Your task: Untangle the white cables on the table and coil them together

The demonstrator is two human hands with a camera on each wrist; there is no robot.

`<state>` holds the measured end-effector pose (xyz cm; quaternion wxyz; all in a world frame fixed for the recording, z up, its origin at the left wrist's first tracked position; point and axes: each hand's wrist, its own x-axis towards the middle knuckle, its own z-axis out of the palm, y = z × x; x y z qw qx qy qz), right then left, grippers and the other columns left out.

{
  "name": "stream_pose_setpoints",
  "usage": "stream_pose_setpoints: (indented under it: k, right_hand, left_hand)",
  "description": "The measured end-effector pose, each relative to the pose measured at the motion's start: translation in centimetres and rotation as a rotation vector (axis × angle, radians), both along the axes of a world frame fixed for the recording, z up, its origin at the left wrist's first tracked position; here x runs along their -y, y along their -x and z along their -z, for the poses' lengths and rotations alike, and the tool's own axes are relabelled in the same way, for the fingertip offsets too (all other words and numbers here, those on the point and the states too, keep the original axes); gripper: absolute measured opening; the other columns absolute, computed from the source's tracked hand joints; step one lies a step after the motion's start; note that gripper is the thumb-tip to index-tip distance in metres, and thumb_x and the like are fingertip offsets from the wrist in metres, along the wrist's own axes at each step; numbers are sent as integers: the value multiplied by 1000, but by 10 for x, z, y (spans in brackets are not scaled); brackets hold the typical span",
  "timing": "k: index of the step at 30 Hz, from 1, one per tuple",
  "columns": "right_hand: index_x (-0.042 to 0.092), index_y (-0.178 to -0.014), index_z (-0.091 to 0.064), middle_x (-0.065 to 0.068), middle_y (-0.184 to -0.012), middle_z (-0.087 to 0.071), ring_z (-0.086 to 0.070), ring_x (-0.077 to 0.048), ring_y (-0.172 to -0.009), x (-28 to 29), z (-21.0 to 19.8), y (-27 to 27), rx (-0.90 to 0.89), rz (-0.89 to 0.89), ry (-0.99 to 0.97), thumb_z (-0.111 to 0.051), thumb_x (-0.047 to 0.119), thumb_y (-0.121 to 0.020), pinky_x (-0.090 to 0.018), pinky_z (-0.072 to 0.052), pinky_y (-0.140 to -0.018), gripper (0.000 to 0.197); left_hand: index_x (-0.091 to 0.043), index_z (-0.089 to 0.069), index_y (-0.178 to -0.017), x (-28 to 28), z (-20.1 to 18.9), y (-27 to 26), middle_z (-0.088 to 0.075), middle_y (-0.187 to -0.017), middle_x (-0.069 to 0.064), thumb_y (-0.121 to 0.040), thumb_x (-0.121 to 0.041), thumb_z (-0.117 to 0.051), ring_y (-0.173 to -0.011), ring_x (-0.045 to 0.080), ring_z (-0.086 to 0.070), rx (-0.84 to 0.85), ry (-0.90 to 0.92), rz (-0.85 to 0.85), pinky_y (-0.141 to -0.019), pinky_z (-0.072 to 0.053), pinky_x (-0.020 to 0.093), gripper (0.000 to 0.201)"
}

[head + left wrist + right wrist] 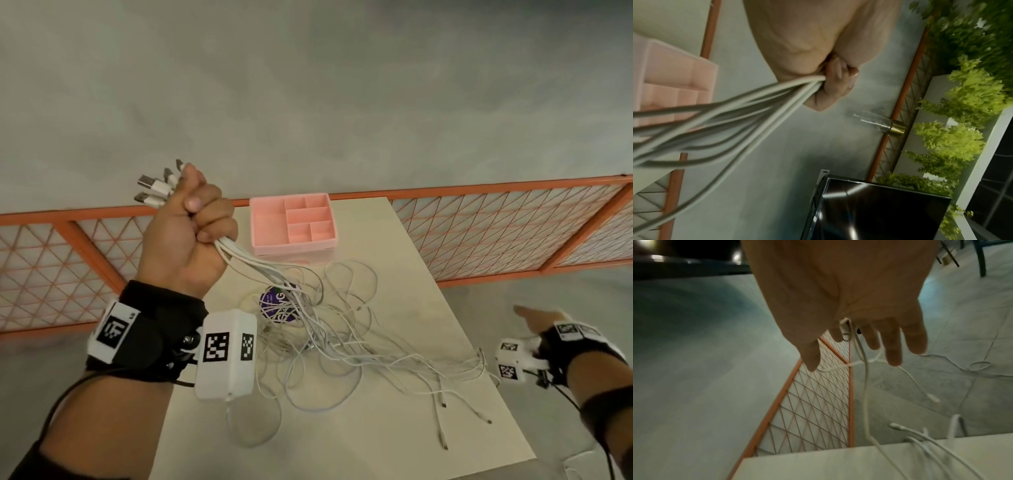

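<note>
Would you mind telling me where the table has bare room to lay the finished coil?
The cream table is bare along its right edge beside the pink compartment tray, and at the near edge below the loose ends. The middle is crowded with tangled white cables over a purple-labelled object.

The left hand [186,229] closes over the part of the white cables [308,329] that runs through its fist, so that stretch is hidden; only the plugs [154,188] above and the strands below show. In the left wrist view the cables [719,123] blur as they run off the left edge. The wrist camera box [226,354] covers the tangle near the table's [411,274] left edge, and a purple round thing [275,305] under the strands is too covered to name. The right hand [537,322] is blurred beyond the table's right edge. In the right wrist view a thin cable [861,350] passes behind the fingers [893,344]; whether they pinch it cannot be told.
</note>
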<state>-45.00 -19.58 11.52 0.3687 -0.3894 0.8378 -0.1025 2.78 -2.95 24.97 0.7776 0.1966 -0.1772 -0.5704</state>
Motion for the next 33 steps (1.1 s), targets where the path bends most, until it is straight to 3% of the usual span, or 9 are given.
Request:
stream_pose_setpoints:
  k: [6, 9, 12, 14, 15, 17, 26, 29, 33]
  right_hand:
    - [10, -103, -59, -10, -95, -62, -63, -30, -89, 3, 10, -68, -23, -355, 43, -64, 68, -75, -48, -52, -91, 65]
    - [24, -129, -56, 0, -118, -67, -67, -14, -98, -17, -27, -154, 371, -645, 342, -64, 75, -72, -39, -54, -88, 77]
    - [36, -128, -53, 9, -118, -66, -62, -1, -110, -68, -70, -236, 748, -1026, 466, -79, 51, -73, -25, -50, -95, 62]
    - [29, -112, -59, 9, -94, -67, -64, 1, -85, -99, -76, -279, 781, -1201, 478, -79, 31, -81, -19, -52, -80, 38]
    - [22, -98, -62, 6, -78, -64, -61, -3, -68, -109, -71, -296, 759, -1233, 498, -76, 29, -85, -21, -51, -69, 20]
    - [15, -76, -59, 3, -63, -57, -52, -8, -56, -114, -45, -310, 674, -1204, 536, -66, 37, -92, -26, -45, -60, 28]
    - [22, -82, -61, -3, -84, -63, -62, -22, -82, -57, 96, -184, -105, -1163, 108, -53, 48, -96, -27, -42, -71, 31]
    - [18, -96, -64, -6, -103, -67, -64, -25, -97, -41, 110, -116, -363, -1078, 3, -52, 50, -96, -26, -42, -77, 34]
    - [23, -75, -57, -3, -89, -68, -67, -23, -87, -7, 95, -58, -513, -912, 15, -51, 42, -97, -27, -47, -73, 30]
  left_hand:
    - [-24, -47, -78, 14, -1, 26, -36, -49, -11, -94, -32, -48, -37, 5, -29, 78, -43, 12, -32, -26, 14, 18]
    - [-24, -48, -77, 22, 0, 38, -35, -51, -12, -100, -31, -46, -39, 4, -27, 78, -68, 2, -34, -25, 13, 24]
    - [-25, -53, -80, 29, -4, 46, -35, -52, -12, -103, -30, -46, -41, 3, -25, 100, -72, -41, -36, -24, 14, 24]
    - [-26, -55, -80, 31, -7, 44, -34, -53, -11, -103, -29, -47, -42, 3, -24, 128, -69, -86, -37, -23, 14, 25]
    - [-26, -55, -79, 31, -8, 39, -33, -53, -11, -103, -28, -48, -43, 3, -23, 136, -73, -117, -37, -23, 15, 26]
    - [-27, -56, -78, 27, -7, 22, -33, -53, -11, -103, -27, -47, -43, 3, -22, 128, -98, -189, -37, -22, 15, 26]
    - [-26, -53, -71, 0, 47, -80, -32, -54, -11, -104, -17, -35, -44, 5, -22, -88, -228, -605, -39, -17, 16, 39]
    - [-22, -51, -64, -11, 60, -105, -34, -55, -10, -95, -8, -35, -44, 7, -23, -187, -210, -655, -39, -17, 17, 38]
    - [-25, -52, -67, -12, 79, -102, -34, -51, -11, -100, -11, -34, -42, 5, -25, -212, -297, -609, -38, -17, 16, 40]
